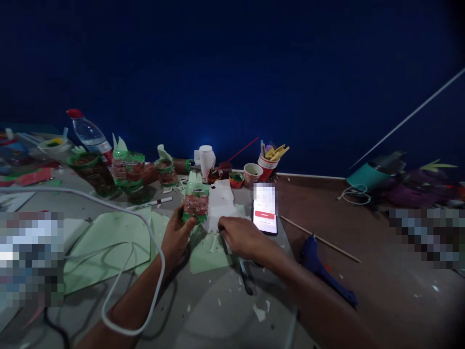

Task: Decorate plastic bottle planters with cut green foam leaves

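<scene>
In my left hand [178, 235] is a small clear plastic pot [196, 201], with green bands at its top and bottom and a brownish-red middle. Pale green paper points stick up from its top. The thumb presses its lower front. My right hand [241, 237] is low over the table, fingers curled down beside white paper [221, 198] and a light green sheet [210, 254]. What those fingers hold, if anything, is hidden. A dark, slim tool [247, 278] lies just below that hand, blurred. Similar pots [128, 169] stand at the back left.
A lit phone [265, 211] lies right of my right hand, near a wooden stick [321, 239] and a blue glue gun [323, 271]. Paper cups [253, 173] and a bottle [90, 133] line the wall. A white cable [160, 271] loops across my left forearm.
</scene>
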{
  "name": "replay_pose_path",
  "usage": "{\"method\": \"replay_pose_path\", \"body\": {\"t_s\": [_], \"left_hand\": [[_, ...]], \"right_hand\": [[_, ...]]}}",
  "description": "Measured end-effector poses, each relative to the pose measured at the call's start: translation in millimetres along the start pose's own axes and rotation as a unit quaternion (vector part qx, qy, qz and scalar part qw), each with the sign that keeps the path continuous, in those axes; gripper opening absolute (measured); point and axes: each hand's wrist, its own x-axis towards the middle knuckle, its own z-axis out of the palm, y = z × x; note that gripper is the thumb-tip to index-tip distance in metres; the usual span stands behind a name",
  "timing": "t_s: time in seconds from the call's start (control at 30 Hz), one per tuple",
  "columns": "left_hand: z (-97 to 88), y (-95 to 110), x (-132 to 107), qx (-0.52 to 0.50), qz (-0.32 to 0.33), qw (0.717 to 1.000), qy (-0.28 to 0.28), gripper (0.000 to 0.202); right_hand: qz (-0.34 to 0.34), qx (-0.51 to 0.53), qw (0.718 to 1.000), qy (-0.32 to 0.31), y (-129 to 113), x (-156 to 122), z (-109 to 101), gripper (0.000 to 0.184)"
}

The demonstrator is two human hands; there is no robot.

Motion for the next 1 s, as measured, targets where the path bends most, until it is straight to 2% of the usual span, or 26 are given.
{"method": "replay_pose_path", "body": {"t_s": [0.1,0.27,0.37,0.47,0.57,0.67,0.77,0.83,0.9,1.0], "left_hand": [[-0.3,-2.5,-0.1,-0.006,-0.007,1.0,-0.014,0.05],[-2.4,-14.6,-0.2,-0.032,-0.007,0.998,-0.053,0.045],[-3.1,-19.9,-0.7,-0.078,-0.011,0.995,-0.066,0.043],[-1.2,-20.2,-1.6,-0.123,-0.011,0.989,-0.078,0.043],[1.4,-17.5,-2.8,-0.145,-0.021,0.986,-0.083,0.044],[2.5,-14.4,-4.7,-0.196,-0.042,0.974,-0.107,0.046],[2.1,-12.2,-6.5,-0.246,-0.067,0.959,-0.122,0.047],[1.3,-11.7,-7.1,-0.27,-0.083,0.951,-0.122,0.045],[0.1,-12.2,-7.0,-0.292,-0.095,0.942,-0.133,0.044],[-2.0,-14.5,-6.5,-0.313,-0.117,0.926,-0.174,0.042]], "right_hand": [[0.006,0.055,0.998,0.012,6.6,-2.0,-6.8,0.018],[-0.049,0.098,0.994,-0.015,1.8,0.6,-0.4,0.016],[-0.056,0.099,0.993,-0.022,-0.7,2.5,7.4,0.023],[-0.05,0.076,0.995,-0.027,-1.3,2.5,9.3,0.019],[-0.045,0.053,0.997,-0.031,-2.5,1.6,-0.4,0.019],[-0.043,0.035,0.998,-0.043,-0.6,-5.1,-20.7,0.024],[-0.032,0.021,0.997,-0.063,12.8,-28.1,-39.3,0.027],[0.006,0.035,0.997,-0.07,30.2,-55.4,-43.1,0.032],[0.059,0.06,0.995,-0.053,53.1,-90.2,-37.5,0.038],[0.166,0.05,0.985,-0.01,91.0,-146.3,-12.5,0.045]]}}
